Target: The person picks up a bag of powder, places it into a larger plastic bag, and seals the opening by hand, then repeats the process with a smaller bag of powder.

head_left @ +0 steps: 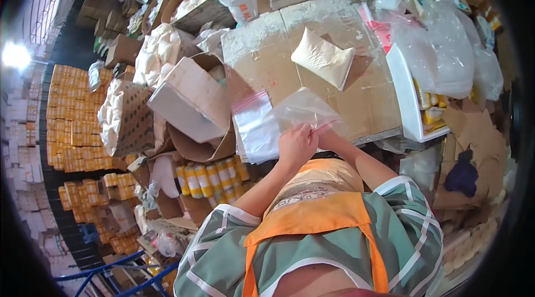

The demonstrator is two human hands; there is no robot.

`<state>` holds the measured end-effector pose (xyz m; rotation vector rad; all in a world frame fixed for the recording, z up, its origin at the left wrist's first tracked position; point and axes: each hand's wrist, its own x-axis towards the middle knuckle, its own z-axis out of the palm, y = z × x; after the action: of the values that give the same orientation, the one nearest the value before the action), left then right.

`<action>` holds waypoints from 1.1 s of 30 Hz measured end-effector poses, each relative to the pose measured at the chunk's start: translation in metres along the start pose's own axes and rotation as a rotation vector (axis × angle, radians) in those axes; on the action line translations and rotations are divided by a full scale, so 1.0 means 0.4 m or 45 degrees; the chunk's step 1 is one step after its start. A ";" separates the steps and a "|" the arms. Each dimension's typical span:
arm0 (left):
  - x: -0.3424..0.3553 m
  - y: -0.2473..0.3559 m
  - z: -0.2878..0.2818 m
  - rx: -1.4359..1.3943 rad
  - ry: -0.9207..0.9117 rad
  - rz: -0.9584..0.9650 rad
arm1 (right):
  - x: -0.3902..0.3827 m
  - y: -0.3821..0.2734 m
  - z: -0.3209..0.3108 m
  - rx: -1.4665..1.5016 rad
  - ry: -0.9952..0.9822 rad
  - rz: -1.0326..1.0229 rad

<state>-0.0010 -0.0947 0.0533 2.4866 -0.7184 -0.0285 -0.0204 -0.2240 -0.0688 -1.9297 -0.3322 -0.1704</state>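
Over the near edge of the table, my left hand [299,143] is closed in a pinch on the mouth of a clear zip bag [304,106]. Close beside it, my right hand [329,140] grips the same edge, its fingers partly hidden; a pink zip strip shows there. The bag looks flat and spreads away from me. Left of my hands lies a stack of zip bags [257,130] with pink strips. Farther off, a sealed bag of cream-coloured powder [323,58] rests on the cardboard table cover [256,46].
At left, a white foam box [192,99] sits tilted in a brown carton [200,149], beside a carton of filled pale bags [125,124]. At right stands a white tray [405,96] with yellow packets, clear plastic bags [440,46] heaped over it. Yellow-wrapped packs [212,180] stand below the table's left edge.
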 end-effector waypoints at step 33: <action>-0.710 -0.160 -0.195 -1.080 1.064 -2.419 | 0.669 0.992 0.027 -0.570 0.457 1.107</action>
<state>-0.2004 0.1313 0.0512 1.2395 1.6445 0.0147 0.3563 -0.3107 -0.3513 -2.2507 0.8450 -0.0058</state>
